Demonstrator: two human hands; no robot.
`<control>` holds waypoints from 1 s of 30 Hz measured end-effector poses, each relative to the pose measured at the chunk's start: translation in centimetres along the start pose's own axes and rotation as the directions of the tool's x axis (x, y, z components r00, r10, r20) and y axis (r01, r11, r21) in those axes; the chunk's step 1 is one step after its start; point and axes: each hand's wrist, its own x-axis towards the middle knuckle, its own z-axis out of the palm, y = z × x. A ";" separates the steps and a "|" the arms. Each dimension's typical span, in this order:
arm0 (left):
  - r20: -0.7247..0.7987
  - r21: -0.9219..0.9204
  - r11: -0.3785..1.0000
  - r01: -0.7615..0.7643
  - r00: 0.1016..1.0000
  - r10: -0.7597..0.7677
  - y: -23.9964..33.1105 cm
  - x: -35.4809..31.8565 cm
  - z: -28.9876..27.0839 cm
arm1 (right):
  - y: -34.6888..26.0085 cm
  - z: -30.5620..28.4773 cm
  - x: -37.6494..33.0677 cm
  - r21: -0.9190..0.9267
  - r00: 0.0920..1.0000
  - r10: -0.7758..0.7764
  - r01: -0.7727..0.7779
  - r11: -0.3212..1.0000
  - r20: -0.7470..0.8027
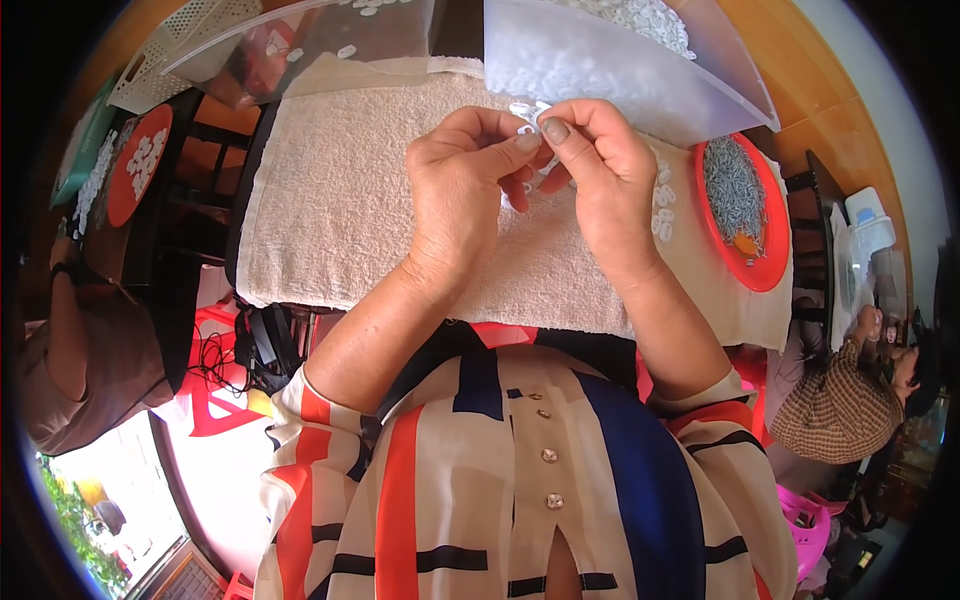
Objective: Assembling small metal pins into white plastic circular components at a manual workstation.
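Over the towel-covered table, my left hand (452,195) and my right hand (612,185) meet, thumbs and forefingers pinched together. Between their fingertips is a small white plastic piece (526,113); the fingers cover much of it, so its full shape is hidden. To the right of my right hand, several oval white plastic pieces (663,200) lie in a column. Farther right is a red oval tray (778,245) heaped with small grey metal parts (735,185), which look like pins or screws. An orange item (745,244) lies at the tray's near end.
A beige towel (330,220) covers the table. Behind my hands stands a translucent bin (600,70) with many white pieces; another clear bin (240,60) is at the back left. People (90,350) sit at both sides, near a red plate (122,195) of white pieces on the left.
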 end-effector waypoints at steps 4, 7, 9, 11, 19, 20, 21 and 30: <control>-0.006 -0.001 1.000 0.004 1.000 -0.004 -0.1 0.0 0.0 | 0.0 0.4 -0.3 -0.015 1.000 -0.004 0.003 1.000 -0.015; -0.011 -0.011 1.000 0.013 1.000 -0.013 -0.3 -0.1 0.0 | 0.2 0.3 -0.6 -0.048 0.999 -0.026 0.025 0.999 -0.021; -0.012 -0.012 1.000 0.019 1.000 -0.019 -0.3 -0.1 -0.1 | 0.3 0.4 -0.7 -0.057 0.999 -0.041 0.040 0.998 -0.019; -0.018 0.005 1.000 0.029 0.999 -0.029 -0.4 -0.1 -0.2 | 0.4 0.6 -0.8 -0.056 0.999 -0.049 0.048 0.997 -0.020; -0.059 -0.039 0.997 -0.073 0.996 0.071 0.5 0.7 -0.7 | 0.4 1.0 0.0 0.044 0.996 -0.063 0.066 0.997 -0.067; -0.084 -0.049 0.992 -0.113 0.991 0.108 0.8 0.8 -0.9 | 0.2 0.8 0.1 0.037 0.992 -0.079 0.083 0.996 -0.102; -0.085 -0.046 0.992 -0.120 0.990 0.116 1.2 1.0 -1.4 | 0.4 0.4 0.3 0.041 0.991 -0.085 0.089 0.995 -0.099; -0.211 -0.196 0.968 -0.154 0.971 0.112 1.3 1.7 -5.7 | -0.8 -0.4 -0.4 -0.625 0.949 -0.180 0.306 0.718 0.258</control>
